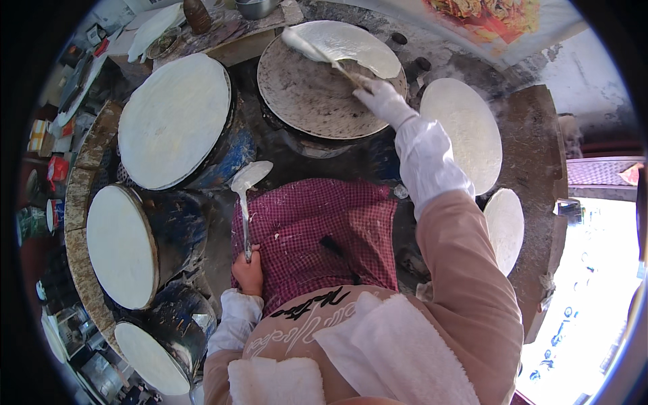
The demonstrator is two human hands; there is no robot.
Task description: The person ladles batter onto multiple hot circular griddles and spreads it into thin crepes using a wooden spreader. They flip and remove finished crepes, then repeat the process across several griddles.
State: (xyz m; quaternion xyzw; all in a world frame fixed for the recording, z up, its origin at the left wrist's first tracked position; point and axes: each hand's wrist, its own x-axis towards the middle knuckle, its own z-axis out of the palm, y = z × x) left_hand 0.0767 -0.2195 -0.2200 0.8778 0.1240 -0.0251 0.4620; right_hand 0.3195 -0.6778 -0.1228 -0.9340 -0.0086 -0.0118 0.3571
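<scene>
My right hand, in a white glove, grips the thin handle of a batter-coated spreader. The spreader's head rests at the left end of a wet white batter layer on a round griddle. Batter covers the far part of this griddle in a curved band; its near part is bare and dark-speckled. Low in front of my lap, my bare left hand holds a metal ladle upright by its handle. White batter coats the ladle's bowl and runs down its shaft.
White flatbread sheets cover griddles at the left, lower left and right. A curved, crusted ledge borders the left side, and a brown board the right. At the back, a metal bowl stands on a worktop.
</scene>
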